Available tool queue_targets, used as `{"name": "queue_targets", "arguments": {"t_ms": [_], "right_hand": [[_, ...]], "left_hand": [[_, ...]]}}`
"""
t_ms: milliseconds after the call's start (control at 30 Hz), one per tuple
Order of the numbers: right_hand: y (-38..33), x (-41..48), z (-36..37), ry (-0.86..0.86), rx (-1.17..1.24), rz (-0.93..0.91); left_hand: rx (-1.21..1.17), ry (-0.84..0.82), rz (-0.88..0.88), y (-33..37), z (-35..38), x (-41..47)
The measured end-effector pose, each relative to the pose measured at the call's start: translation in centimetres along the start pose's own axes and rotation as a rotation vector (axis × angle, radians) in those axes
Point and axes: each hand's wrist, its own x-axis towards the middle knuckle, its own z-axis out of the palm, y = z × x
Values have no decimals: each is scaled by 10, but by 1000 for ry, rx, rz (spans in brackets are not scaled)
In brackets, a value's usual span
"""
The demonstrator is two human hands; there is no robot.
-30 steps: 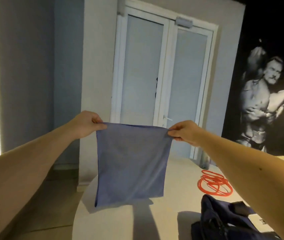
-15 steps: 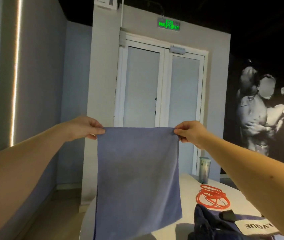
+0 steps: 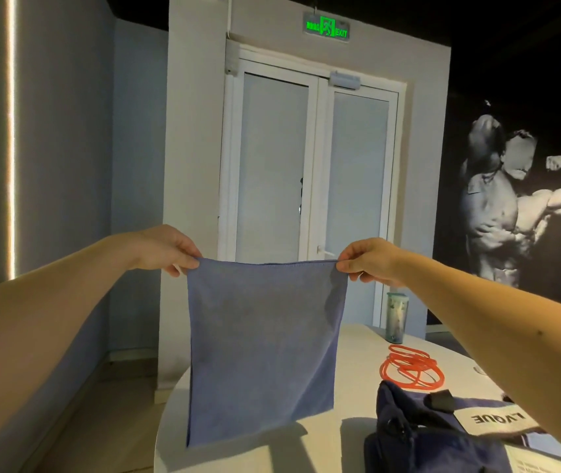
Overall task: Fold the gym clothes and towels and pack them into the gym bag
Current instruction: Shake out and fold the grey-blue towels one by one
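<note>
1. Towel (image 3: 262, 349), blue, hanging flat and spread above the left end of the table (image 3: 357, 353).
2. Pinched at its 2 top corners: left hand (image 3: 166, 249) on the left, right hand (image 3: 369, 262) on the right, thumbs and curled fingers pressed on the cloth, top edge taut.
3. Navy gym bag (image 3: 419, 438) lying on the table's near right part.
4. Orange cord (image 3: 412, 370) coiled on the table beyond the bag.
5. Tumbler (image 3: 396, 314) upright at the table's far edge.

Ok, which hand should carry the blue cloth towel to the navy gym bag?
Probably right hand: the navy fabric gym bag sits beneath that arm; the left hand is across the blue cloth towel.
</note>
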Motion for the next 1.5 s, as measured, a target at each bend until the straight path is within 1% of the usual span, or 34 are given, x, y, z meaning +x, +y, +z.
{"name": "queue_targets", "arguments": {"t_ms": [167, 267, 367, 467, 600, 700, 833, 900, 933, 1000, 1067, 1133, 1233, 1333, 1400, 1500], "right_hand": [[5, 7, 11, 63, -159, -48], [10, 15, 19, 76, -196, -74], [15, 25, 28, 106, -153, -73], [24, 42, 41, 136, -31, -12], [42, 67, 62, 175, 77, 73], [48, 78, 70, 228, 70, 46], [49, 83, 66, 274, 68, 27], [47, 76, 60, 267, 62, 17], [45, 69, 58, 236, 46, 10], [46, 52, 57, 90, -32, 4], [55, 36, 62, -120, -172, 31], [67, 17, 74, -284, -323, 43], [82, -17, 101, -449, -527, -7], [102, -49, 133, -645, -739, -57], [113, -69, 154, -761, -843, -92], [124, -100, 178, -865, -956, -152]], "left_hand": [[54, -10, -7, -8, 4, 6], [60, -17, -20, -16, 9, 13], [78, -2, -37, -25, 16, 22], [76, 36, -53, -34, 33, 33], [47, 181, -52, -46, 60, 55], [40, 315, -37, -50, 71, 71], [-48, 513, 9, -44, 74, 79], [-39, 567, 51, -39, 73, 72], [-35, 565, 61, -37, 74, 66], [-22, 505, 61, -38, 79, 49], [32, 387, 51, -43, 91, 26], [119, 249, 61, -53, 110, -1], [228, 35, 64, -71, 146, -47], [209, -153, 56, -91, 183, -91], [221, -237, 55, -103, 206, -118], [290, -327, 105, -118, 236, -151]]}}
